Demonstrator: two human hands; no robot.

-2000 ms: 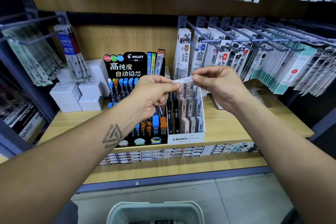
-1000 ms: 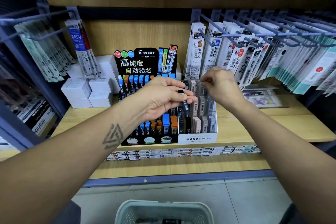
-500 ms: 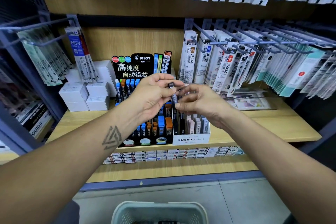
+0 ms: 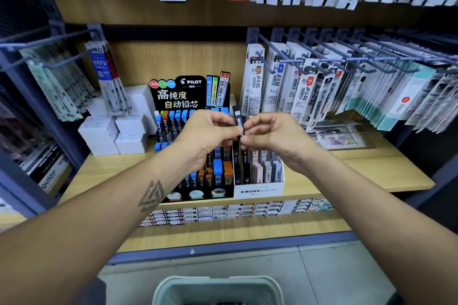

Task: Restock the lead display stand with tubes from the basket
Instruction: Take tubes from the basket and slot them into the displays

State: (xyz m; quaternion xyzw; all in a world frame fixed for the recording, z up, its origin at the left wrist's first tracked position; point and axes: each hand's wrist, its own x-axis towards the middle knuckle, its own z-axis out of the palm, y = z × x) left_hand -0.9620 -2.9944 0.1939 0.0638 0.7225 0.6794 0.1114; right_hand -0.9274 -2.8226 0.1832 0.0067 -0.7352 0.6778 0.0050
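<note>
Lead tube [image 4: 238, 121], dark, upright between my hands above the white display stand [image 4: 259, 190]: left hand [image 4: 208, 135] pinches its middle, right hand [image 4: 270, 135] pinches lower end, slots directly below.

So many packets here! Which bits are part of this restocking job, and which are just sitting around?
Part of the job: black tube, left hand, right hand, MONO stand, basket.

Just lying about: Pilot stand, white boxes, hanging refill packs.
</note>
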